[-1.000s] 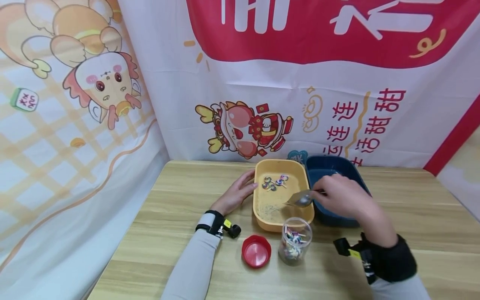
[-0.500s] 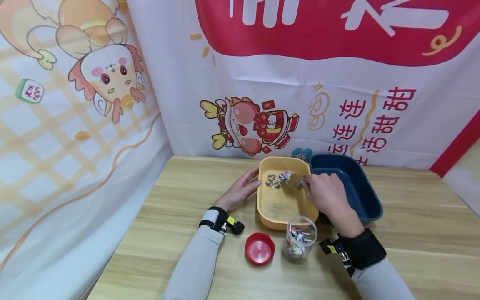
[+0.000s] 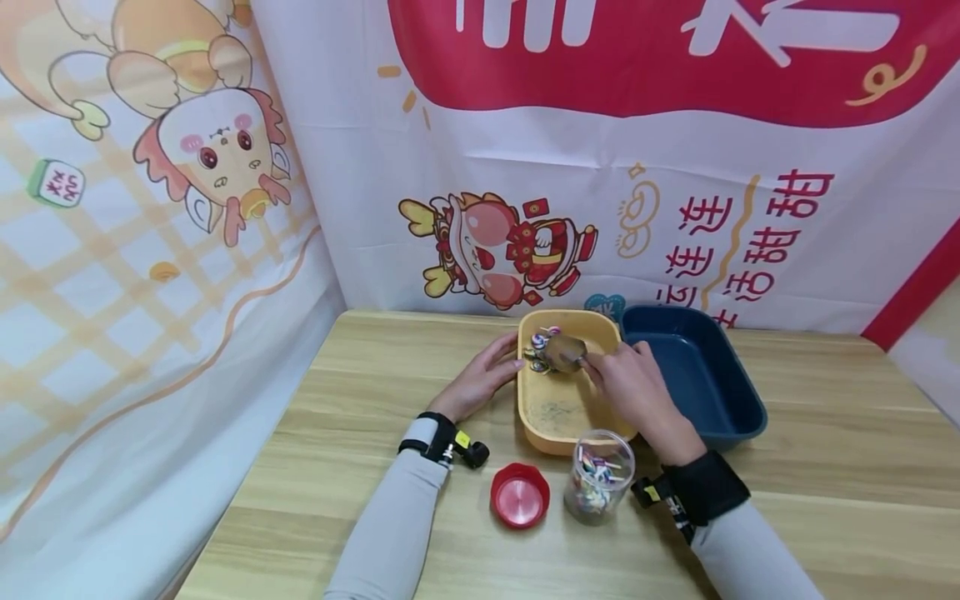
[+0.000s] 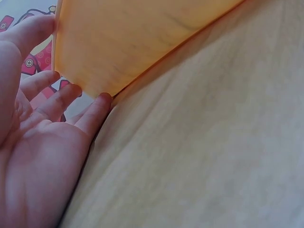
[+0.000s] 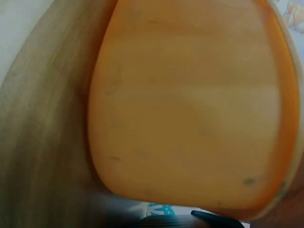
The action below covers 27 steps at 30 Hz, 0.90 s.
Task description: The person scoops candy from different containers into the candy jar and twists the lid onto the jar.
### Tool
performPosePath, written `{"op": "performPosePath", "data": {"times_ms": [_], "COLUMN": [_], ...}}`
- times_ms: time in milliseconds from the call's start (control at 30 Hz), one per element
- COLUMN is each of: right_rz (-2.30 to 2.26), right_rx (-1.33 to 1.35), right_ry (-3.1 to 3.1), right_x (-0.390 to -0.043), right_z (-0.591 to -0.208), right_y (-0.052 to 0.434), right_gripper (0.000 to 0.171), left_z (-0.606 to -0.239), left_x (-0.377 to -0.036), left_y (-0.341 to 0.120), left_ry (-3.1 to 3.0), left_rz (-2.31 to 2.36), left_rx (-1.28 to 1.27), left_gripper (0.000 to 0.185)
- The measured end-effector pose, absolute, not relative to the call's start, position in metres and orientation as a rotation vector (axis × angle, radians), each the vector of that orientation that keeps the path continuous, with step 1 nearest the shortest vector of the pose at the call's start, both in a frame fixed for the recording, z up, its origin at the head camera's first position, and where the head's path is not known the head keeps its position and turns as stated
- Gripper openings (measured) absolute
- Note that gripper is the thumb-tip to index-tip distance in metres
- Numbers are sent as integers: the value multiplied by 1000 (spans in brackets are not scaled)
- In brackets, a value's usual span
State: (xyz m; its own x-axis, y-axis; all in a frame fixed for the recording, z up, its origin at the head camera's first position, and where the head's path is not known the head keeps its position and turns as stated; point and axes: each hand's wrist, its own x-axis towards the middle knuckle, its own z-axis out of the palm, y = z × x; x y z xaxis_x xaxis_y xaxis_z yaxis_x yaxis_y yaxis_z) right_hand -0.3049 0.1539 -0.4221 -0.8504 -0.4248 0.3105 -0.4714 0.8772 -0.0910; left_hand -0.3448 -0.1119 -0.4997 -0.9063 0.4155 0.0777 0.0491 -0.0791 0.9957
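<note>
Head view, starting at the hands. Right hand [image 3: 633, 385] pinches a small metal scoop [image 3: 566, 352] by its handle, the bowl of the scoop sitting among the lollipops [image 3: 542, 350] at the far end of the yellow tray [image 3: 558, 433]. Left hand [image 3: 480, 385] lies with fingers straight and spread against the tray's outer left wall; in the left wrist view we see the fingertips [image 4: 102, 100] touching that wall, holding nothing.

We judge the work partly done: the clear jar [image 3: 597, 479], open and standing just in front of the tray, already holds a pile of wrapped sweets, while a few lollipops are left in the tray. The red lid [image 3: 518, 496] lies beside the jar on the bench [image 3: 360, 392], not yet on.

Counts: two trays, one yellow, one dark blue [image 3: 693, 379]; the blue one shows nothing inside. One jar, one lid, one scoop. Lollipops in the tray: three or so, partly hidden by the scoop, so we cannot fix the number. Sweets in the jar are too many and too small to count.
</note>
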Motion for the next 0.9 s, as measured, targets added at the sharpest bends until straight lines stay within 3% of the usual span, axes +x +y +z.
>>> {"op": "performPosePath", "data": {"times_ms": [467, 900], "right_rz": [416, 332], "right_rx": [712, 628], "right_ry": [-3009, -2858], "right_x": [-280, -300], "right_z": [-360, -428], "right_y": [189, 139], "right_gripper": [19, 20], "left_z": [-499, -499], "left_x": [-346, -346], "left_y": [-114, -112], "left_ry": [1967, 1929], "left_rz": [2047, 2081], "left_rx": [514, 500], "left_gripper": [65, 67]}}
